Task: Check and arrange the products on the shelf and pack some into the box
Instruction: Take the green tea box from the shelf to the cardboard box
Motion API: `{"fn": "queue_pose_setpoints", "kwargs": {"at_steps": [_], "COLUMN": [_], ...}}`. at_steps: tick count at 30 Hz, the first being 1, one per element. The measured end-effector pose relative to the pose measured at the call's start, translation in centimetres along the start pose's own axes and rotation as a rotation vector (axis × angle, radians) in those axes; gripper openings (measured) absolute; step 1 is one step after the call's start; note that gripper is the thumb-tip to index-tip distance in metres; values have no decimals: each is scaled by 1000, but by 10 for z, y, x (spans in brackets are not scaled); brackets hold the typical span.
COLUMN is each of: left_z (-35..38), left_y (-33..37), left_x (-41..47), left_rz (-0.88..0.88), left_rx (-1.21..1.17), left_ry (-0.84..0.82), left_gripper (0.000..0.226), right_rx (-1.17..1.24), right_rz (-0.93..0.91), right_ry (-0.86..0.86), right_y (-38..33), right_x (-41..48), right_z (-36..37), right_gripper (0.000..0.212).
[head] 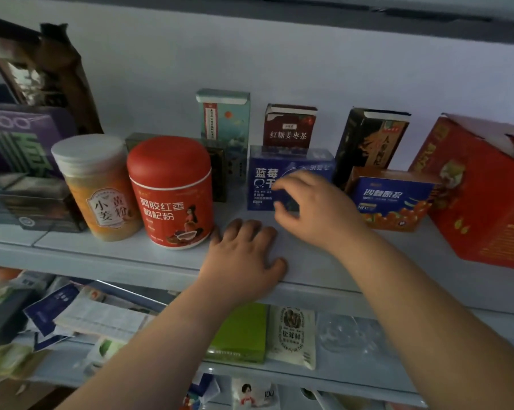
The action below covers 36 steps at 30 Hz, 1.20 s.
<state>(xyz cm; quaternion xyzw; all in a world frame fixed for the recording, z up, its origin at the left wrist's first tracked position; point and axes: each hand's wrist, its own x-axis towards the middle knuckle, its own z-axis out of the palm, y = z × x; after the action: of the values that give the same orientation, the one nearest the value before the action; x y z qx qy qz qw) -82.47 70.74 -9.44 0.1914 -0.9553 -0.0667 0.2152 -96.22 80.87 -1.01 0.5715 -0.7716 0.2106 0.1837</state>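
The shelf (107,255) is pale blue-grey, as is the wall behind it. The red canister (171,192) has a red lid, a thin white band beneath it, white lettering and a small figure illustration. The jar (97,187) beside it is translucent orange-yellow with a white lid and a cream label bearing dark characters. The blue box (267,179) carries white lettering. The dark red box (290,127) behind it has pale lettering. The tall box (224,119) is pale teal with a red vertical strip. The black box (369,143) shows orange-gold artwork. The blue-and-orange box (393,199) has white lettering above orange berries. The large carton (483,190) is red with yellow print.
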Motion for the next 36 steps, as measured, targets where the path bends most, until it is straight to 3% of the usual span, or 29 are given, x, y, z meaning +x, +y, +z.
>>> {"fn": "queue_pose_setpoints", "kwargs": {"at_steps": [4,10,16,22,28,36], "left_z": [-4,-10,-17,-22,-20,-23], "left_y": [-1,-3,1,2,2,5], "left_x": [0,4,3,4,2,2], "left_rz": [-11,-74,-126,-163,-177,-196], "left_rx": [-26,-48,-71,-94,-76,-73], "left_ry": [-32,-141,-153,-167,-135,-164], "left_gripper": [72,83,79,74,68,76], "right_rx": [-12,-158,-226,-122,-35,76], "right_rz": [-94,-60,-12,-49,-224,-409], "right_ry": [38,-146,-308,-377,-172,339], "right_y": [-2,3,8,3,1,16], "right_x": [48,147,225,239,227,140], "right_z": [-4,-11,-9,-10,-20,-38], "right_gripper": [38,95,75,89,66,66]}}
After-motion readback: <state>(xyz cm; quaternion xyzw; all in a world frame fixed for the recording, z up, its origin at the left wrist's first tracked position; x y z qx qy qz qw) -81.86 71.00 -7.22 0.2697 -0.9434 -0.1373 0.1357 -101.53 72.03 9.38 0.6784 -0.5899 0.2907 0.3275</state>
